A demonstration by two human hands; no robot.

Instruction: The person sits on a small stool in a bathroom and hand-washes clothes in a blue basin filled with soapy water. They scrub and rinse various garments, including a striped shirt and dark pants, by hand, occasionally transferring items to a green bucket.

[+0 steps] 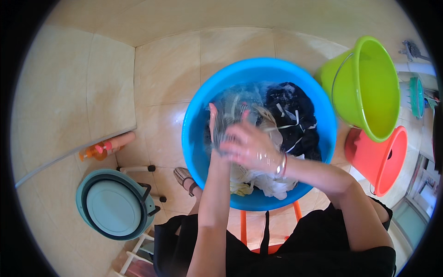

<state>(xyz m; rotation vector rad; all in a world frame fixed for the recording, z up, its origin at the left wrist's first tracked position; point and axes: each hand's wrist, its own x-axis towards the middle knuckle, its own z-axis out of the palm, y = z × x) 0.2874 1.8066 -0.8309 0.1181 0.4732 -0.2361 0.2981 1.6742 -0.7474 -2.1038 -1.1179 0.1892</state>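
Floor (170,69): large beige glossy tiles, thin grout lines, soft daylight sheen. Left: tiled wall (60,92) meets floor at angled edge. Orange bottle (107,147) lies on floor against wall foot. Teal folding tub (113,205) lower left, beside white rack legs (138,168). Right: green bucket (369,87) tilted, steel handle; red bucket (380,159) just below, touching it. Far right: teal round item (416,97), grey tap fitting (410,50), glass door frame (410,217) at lower right. Orange stool legs (243,226) bottom centre.
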